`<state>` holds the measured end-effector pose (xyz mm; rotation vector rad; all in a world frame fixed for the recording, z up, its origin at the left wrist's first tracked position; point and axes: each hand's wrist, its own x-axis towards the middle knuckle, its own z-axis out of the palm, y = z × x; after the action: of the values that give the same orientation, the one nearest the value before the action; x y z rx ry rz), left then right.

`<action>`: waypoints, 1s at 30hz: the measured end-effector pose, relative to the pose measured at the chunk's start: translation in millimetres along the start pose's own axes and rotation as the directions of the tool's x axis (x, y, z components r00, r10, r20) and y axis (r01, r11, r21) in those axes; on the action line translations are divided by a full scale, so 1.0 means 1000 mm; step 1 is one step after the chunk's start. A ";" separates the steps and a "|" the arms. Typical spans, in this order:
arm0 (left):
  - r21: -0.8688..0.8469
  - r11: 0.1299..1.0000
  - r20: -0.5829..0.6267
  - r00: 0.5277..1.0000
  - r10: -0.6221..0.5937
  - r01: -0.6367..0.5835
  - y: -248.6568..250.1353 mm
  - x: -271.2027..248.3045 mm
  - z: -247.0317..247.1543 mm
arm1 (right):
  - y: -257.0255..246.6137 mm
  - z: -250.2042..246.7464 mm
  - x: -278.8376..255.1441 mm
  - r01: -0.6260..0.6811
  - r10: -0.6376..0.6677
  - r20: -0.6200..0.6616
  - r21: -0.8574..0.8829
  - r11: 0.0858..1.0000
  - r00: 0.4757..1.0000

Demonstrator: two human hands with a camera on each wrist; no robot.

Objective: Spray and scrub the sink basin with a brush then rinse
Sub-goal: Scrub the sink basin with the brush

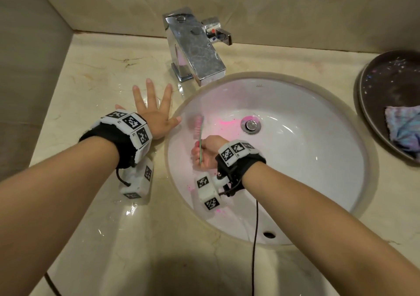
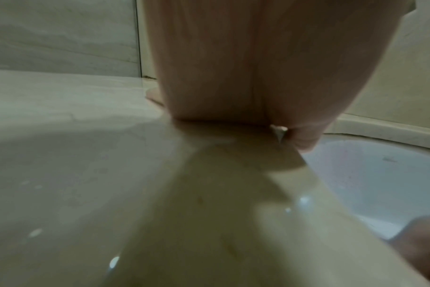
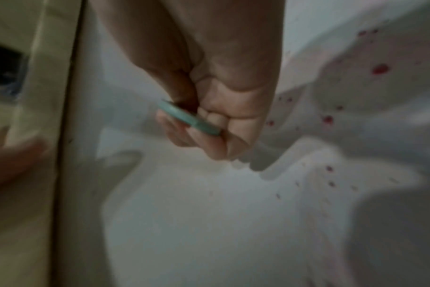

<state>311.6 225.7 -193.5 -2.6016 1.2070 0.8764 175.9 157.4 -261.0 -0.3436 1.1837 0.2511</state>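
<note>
The white oval sink basin [image 1: 306,159] is set into a beige marble counter [image 1: 95,75], with pink smears and specks on its left side and near the drain [image 1: 251,125]. My right hand [image 1: 208,152] is inside the basin at its left wall and grips the green handle of a brush [image 1: 200,143]. The brush's pink bristle head is blurred against the basin's upper left wall. In the right wrist view my fingers [image 3: 209,139] curl round the green handle [image 3: 192,118]. My left hand [image 1: 152,111] lies flat on the counter, fingers spread, left of the basin.
A chrome faucet [image 1: 195,47] with a side lever stands behind the basin. A dark round tray [image 1: 372,95] holding a bluish cloth [image 1: 404,129] sits at the right. Walls close the counter at the back and left. A black cable [image 1: 255,239] hangs from my right wrist.
</note>
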 end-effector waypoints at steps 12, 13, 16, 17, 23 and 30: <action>-0.010 1.000 0.000 1.000 -0.006 0.006 0.001 -0.001 -0.001 | 0.009 0.000 -0.010 0.002 -0.035 -0.119 -0.265 0.964 0.992; -0.012 1.000 -0.001 1.000 -0.007 0.007 0.001 -0.001 -0.001 | 0.016 0.001 -0.008 -0.001 -0.035 -0.114 -0.304 0.953 0.993; -0.011 1.000 0.003 1.000 -0.009 0.009 0.002 -0.002 -0.002 | 0.013 -0.003 -0.009 0.030 -0.102 -0.192 -0.347 0.937 0.976; -0.008 1.000 0.007 1.000 -0.010 0.010 0.002 -0.002 -0.002 | 0.008 -0.005 -0.009 0.060 -0.146 -0.224 -0.351 0.934 0.963; -0.010 1.000 0.020 1.000 -0.008 0.009 0.002 -0.003 -0.003 | 0.000 -0.010 -0.015 0.073 -0.183 -0.258 -0.386 0.920 0.949; -0.010 1.000 0.038 0.999 -0.013 0.014 0.002 -0.003 -0.005 | 0.008 -0.021 -0.019 0.050 -0.225 -0.255 -0.551 0.833 0.940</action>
<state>310.7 224.3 -187.1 -2.5856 1.1771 0.9274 148.0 156.4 -251.4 -0.9951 1.3791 0.4143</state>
